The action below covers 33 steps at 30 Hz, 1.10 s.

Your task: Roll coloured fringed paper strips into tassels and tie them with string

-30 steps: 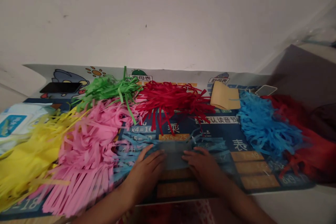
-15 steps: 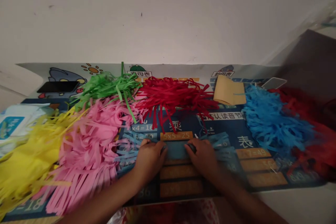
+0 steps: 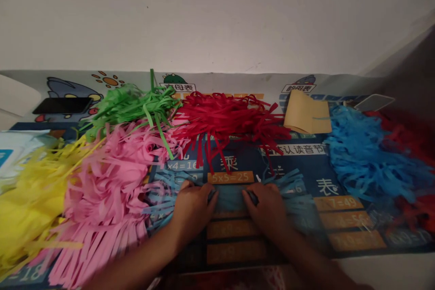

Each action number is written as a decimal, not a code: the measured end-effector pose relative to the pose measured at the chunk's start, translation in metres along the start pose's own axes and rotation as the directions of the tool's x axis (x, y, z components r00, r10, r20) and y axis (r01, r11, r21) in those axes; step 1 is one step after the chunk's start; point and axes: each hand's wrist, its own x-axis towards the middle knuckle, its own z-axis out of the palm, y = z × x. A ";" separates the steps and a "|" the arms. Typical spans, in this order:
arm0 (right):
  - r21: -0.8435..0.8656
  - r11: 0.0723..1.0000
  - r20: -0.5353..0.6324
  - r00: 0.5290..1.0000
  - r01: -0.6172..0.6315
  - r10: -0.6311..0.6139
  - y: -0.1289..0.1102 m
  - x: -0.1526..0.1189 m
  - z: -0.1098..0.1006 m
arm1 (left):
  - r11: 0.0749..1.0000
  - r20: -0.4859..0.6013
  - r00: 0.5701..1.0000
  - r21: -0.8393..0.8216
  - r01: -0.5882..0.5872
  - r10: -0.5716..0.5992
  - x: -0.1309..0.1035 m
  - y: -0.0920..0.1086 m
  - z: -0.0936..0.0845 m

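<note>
A light blue strip of thin, see-through material (image 3: pixel 231 198), fringed at both ends, stretches between my two hands just above the printed mat (image 3: pixel 244 158). My left hand (image 3: pixel 193 208) is closed on it left of the middle, thumb pointing inward, with fringes fanning out beyond the fingers. Gripping the other side is my right hand (image 3: pixel 268 208), also closed, its fringes spreading to the right. The fingers curled beneath are partly hidden. Beside my left hand lies a pink fringed bundle (image 3: pixel 112 176). Behind both hands lies a red fringed bundle (image 3: pixel 227 120).
Yellow (image 3: pixel 34 195) and green (image 3: pixel 136 106) fringed bundles lie left, near a black phone (image 3: pixel 63 105) and a white-and-blue packet (image 3: pixel 20 154). Toward the right are a folded tan paper (image 3: pixel 307 115) and a bright blue bundle (image 3: pixel 367 154). A wall (image 3: pixel 210 22) closes off the back.
The view has shifted slightly, spreading the side objects outward. Both hands keep their grip on the light blue strip, in nearly the same place.
</note>
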 end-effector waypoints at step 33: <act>-0.059 0.857 0.037 0.859 0.512 -0.511 0.039 0.008 -0.036 | 0.875 -0.244 0.842 0.182 -0.448 0.481 -0.002 0.006 0.002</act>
